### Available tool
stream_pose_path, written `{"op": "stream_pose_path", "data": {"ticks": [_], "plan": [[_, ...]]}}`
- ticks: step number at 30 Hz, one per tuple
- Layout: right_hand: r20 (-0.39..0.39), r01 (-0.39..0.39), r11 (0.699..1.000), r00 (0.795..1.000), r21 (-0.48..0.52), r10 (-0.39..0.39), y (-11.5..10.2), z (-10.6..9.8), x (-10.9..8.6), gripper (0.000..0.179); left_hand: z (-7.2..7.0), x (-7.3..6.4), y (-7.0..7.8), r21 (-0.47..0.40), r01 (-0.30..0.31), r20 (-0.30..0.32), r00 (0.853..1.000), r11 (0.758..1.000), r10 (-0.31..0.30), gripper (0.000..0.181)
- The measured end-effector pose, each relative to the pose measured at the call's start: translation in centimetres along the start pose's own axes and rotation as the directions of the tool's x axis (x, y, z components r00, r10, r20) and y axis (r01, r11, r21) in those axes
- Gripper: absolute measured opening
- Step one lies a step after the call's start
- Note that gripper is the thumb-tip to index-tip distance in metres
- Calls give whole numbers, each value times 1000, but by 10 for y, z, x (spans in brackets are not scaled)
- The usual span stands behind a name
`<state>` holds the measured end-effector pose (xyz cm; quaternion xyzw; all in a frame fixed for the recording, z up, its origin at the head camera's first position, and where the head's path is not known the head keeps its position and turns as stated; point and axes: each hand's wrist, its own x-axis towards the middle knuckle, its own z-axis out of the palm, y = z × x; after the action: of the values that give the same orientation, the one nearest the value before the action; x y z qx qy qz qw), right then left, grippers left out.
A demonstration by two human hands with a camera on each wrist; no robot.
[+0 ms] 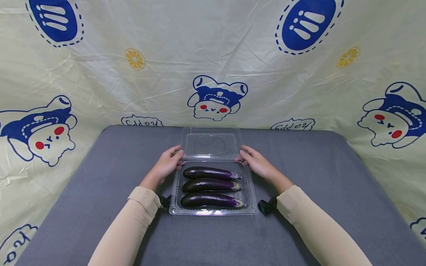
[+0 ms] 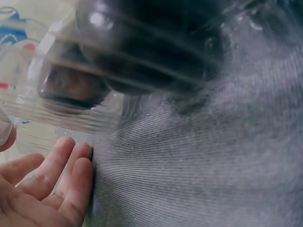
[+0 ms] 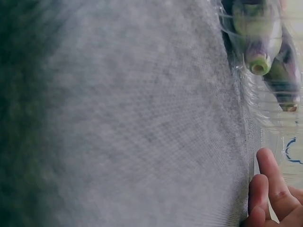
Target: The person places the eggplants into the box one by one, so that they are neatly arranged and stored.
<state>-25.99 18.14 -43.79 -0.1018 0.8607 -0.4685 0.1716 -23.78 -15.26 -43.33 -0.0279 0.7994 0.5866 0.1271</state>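
Item: clear plastic box (image 1: pixel 213 212), one, near the middle of the grey tabletop (image 1: pixel 213 242), its lid (image 1: pixel 213 145) folded back on the far side.
Contents: eggplants (image 1: pixel 210 185), three, dark purple and glossy, laid crosswise in a row, pale stem ends to the right.
Hands: well apart, one at each side of the box near the fold. Left hand (image 1: pixel 167 162): fingers loosely extended, none curled round anything, beside the lid's left corner. Right hand (image 1: pixel 259 162): index finger nearly straight, others slightly bent, at the lid's right corner. Whether either presses the plastic or only lies against it cannot be told.
Handling, box: judged light, thin and springy; ribbed walls likely to flex or dent under a squeeze, the smooth plastic somewhat slick. Best held low by both side walls, or with fingers beneath the base, since the eggplants probably make up most of the weight. Lid: lighter and floppier; best taken by its two outer corners and turned about the fold.
Handling, eggplants: judged firm but easily bruised, slippery and apt to roll; best gripped round the middle, not by the stem.
Backing: printed sheet (image 1: pixel 213 48), pale.
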Motion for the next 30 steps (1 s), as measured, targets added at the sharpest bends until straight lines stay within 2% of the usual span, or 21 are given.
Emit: {"op": "stream_pose_path", "data": {"ticks": [6,12,21,25,30], "plan": [[-18,2,1000,1000,0,-2,-2,-1,0,64,-1,-1,0,-5,-9,-18,1000,1000,8,53],[-25,38,999,999,6,-38,-5,-2,1,63,-2,-1,2,-12,-33,-48,998,999,32,50],[-61,91,996,994,0,-90,-6,-4,1,58,-2,-1,6,-2,-104,-117,988,995,104,48],[-107,148,989,984,10,-146,-6,-4,1,54,-3,-1,7,20,-143,-147,979,989,145,47],[-165,234,972,959,8,-229,-7,-3,1,50,-5,-3,8,87,-191,-183,962,978,205,44]]}}
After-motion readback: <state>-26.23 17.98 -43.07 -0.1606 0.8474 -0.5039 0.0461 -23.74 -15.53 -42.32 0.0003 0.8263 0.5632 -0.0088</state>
